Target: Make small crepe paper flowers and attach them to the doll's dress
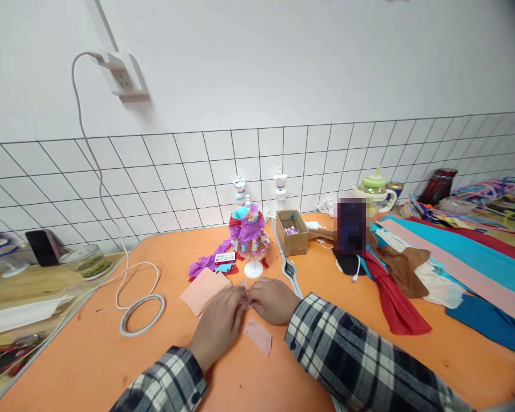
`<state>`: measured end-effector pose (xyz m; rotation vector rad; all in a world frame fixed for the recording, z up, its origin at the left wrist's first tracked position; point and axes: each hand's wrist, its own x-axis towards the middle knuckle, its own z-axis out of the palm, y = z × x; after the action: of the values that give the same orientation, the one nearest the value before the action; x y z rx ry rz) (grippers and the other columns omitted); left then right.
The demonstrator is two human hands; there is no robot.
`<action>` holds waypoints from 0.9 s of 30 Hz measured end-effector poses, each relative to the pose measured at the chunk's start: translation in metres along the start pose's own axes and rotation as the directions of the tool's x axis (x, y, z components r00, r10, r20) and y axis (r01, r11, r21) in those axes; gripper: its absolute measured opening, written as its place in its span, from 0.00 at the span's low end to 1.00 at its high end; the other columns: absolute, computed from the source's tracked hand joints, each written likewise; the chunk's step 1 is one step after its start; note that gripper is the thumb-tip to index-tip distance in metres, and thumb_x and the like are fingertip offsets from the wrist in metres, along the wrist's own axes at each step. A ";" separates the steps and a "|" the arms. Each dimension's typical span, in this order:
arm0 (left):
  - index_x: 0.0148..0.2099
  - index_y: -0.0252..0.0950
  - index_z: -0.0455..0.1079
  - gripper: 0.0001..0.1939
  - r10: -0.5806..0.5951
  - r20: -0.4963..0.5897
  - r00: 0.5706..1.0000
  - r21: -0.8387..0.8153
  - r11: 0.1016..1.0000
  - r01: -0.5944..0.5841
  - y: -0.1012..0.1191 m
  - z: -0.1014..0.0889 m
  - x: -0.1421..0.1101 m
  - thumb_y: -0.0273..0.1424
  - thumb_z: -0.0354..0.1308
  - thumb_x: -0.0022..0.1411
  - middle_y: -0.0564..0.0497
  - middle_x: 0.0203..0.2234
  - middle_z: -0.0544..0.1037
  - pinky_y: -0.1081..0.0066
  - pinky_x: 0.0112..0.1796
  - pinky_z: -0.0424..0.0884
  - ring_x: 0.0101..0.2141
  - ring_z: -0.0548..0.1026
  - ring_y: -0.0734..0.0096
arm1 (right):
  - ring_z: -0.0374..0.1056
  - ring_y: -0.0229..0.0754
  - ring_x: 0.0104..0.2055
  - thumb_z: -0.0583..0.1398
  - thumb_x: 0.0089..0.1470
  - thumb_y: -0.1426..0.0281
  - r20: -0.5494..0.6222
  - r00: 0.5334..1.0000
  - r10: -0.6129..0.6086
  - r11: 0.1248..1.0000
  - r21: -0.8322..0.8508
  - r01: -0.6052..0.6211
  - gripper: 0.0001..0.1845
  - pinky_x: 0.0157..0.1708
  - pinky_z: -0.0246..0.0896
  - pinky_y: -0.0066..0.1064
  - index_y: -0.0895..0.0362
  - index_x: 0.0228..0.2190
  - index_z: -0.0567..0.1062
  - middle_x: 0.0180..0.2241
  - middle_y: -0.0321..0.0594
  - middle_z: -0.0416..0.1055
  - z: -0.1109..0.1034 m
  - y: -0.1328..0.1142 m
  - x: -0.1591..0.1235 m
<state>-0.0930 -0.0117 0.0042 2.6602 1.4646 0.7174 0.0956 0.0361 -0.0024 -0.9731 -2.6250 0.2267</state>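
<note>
Both of my hands meet at the middle of the orange table, fingertips pinched together. My left hand (222, 321) and my right hand (273, 300) are closed on a thin pink strip of crepe paper (258, 336), whose lower end spreads out below the fingers. The part between the fingertips is mostly hidden. Beside my left hand lies a folded salmon-pink sheet (205, 289). Just beyond the hands stands a small dress form (249, 232) on a white round base, dressed in purple, blue and red crepe paper.
Purple paper scraps (210, 262) and a small white-and-red box (225, 258) lie behind the pink sheet. A cardboard box (292, 233) stands behind my right hand, near a propped phone (351, 226). A tape roll (142, 315) rests at left; coloured paper strips (463, 246) spread at right.
</note>
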 end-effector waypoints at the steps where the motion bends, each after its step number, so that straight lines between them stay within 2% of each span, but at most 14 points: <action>1: 0.52 0.38 0.65 0.13 -0.003 0.014 1.000 -0.008 1.000 0.003 -0.001 0.002 0.001 0.30 0.48 0.66 0.44 0.49 0.75 0.58 0.51 0.69 0.50 0.72 0.60 | 0.66 0.41 0.41 0.57 0.56 0.70 0.007 1.000 0.013 0.999 0.034 -0.013 0.09 0.41 0.57 0.31 0.55 0.36 0.77 0.37 0.38 0.76 0.000 0.002 -0.001; 6: 0.61 0.40 0.61 0.20 0.059 0.224 0.973 -0.009 0.998 -0.059 -0.015 0.005 0.000 0.32 0.44 0.69 0.46 0.58 0.68 0.55 0.57 0.62 0.58 0.66 0.61 | 0.67 0.41 0.40 0.56 0.57 0.70 0.002 0.995 0.095 0.991 0.093 -0.095 0.09 0.42 0.57 0.31 0.55 0.36 0.77 0.37 0.37 0.77 -0.004 0.006 -0.009; 9: 0.63 0.41 0.59 0.21 0.055 0.274 0.960 0.007 0.998 -0.059 -0.019 0.005 -0.005 0.36 0.43 0.70 0.47 0.62 0.64 0.53 0.59 0.59 0.60 0.62 0.60 | 0.66 0.42 0.43 0.55 0.58 0.70 -0.038 0.983 0.181 0.983 0.046 -0.179 0.11 0.44 0.55 0.32 0.54 0.40 0.76 0.40 0.38 0.75 -0.014 0.002 -0.019; 12: 0.63 0.41 0.58 0.22 0.086 0.279 0.956 -0.005 0.996 -0.088 -0.019 0.001 -0.008 0.38 0.43 0.70 0.47 0.62 0.63 0.54 0.59 0.59 0.61 0.61 0.60 | 0.63 0.47 0.47 0.57 0.57 0.65 -0.071 0.934 0.351 0.926 -0.122 -0.357 0.13 0.45 0.55 0.37 0.56 0.41 0.75 0.42 0.44 0.73 -0.025 -0.001 -0.027; 14: 0.62 0.41 0.61 0.21 0.106 0.245 0.964 0.005 0.994 -0.110 -0.015 -0.003 -0.008 0.38 0.45 0.69 0.47 0.60 0.65 0.54 0.59 0.59 0.61 0.61 0.59 | 0.62 0.51 0.47 0.59 0.55 0.62 -0.055 0.902 0.428 0.876 -0.219 -0.429 0.14 0.45 0.55 0.40 0.58 0.40 0.74 0.41 0.47 0.71 -0.028 -0.002 -0.030; 16: 0.58 0.42 0.65 0.19 0.099 0.203 0.974 0.038 0.993 -0.108 -0.010 -0.006 -0.006 0.38 0.46 0.68 0.46 0.57 0.69 0.53 0.57 0.61 0.58 0.63 0.56 | 0.63 0.52 0.47 0.57 0.57 0.64 -0.011 0.898 0.439 0.864 -0.271 -0.425 0.12 0.44 0.56 0.41 0.58 0.39 0.74 0.40 0.48 0.71 -0.028 -0.004 -0.028; 18: 0.55 0.42 0.67 0.17 0.083 0.191 0.978 0.060 0.994 -0.096 -0.005 -0.008 -0.005 0.37 0.48 0.67 0.45 0.52 0.71 0.52 0.54 0.62 0.53 0.66 0.55 | 0.65 0.51 0.46 0.55 0.58 0.70 0.042 0.904 0.426 0.868 -0.303 -0.395 0.09 0.43 0.58 0.39 0.59 0.40 0.72 0.40 0.48 0.71 -0.026 -0.007 -0.024; 22: 0.58 0.42 0.64 0.19 0.122 0.220 0.968 0.066 0.988 -0.139 -0.001 -0.011 -0.004 0.38 0.49 0.67 0.45 0.52 0.72 0.49 0.56 0.58 0.54 0.65 0.54 | 0.69 0.46 0.42 0.53 0.55 0.82 0.103 0.887 0.450 0.859 -0.321 -0.398 0.15 0.36 0.61 0.32 0.59 0.43 0.70 0.40 0.49 0.71 -0.022 -0.008 -0.017; 27: 0.59 0.45 0.63 0.19 0.115 0.253 0.961 0.066 0.989 -0.136 0.000 -0.012 -0.003 0.37 0.47 0.67 0.47 0.54 0.71 0.47 0.56 0.55 0.56 0.63 0.54 | 0.71 0.47 0.39 0.54 0.55 0.79 0.059 0.844 0.532 0.821 -0.277 -0.499 0.11 0.32 0.61 0.32 0.59 0.39 0.73 0.38 0.50 0.71 -0.021 0.006 -0.019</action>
<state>-0.0991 -0.0169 0.0142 2.8000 1.2981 0.3165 0.1208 0.0288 0.0107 -1.8188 -2.4827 0.0827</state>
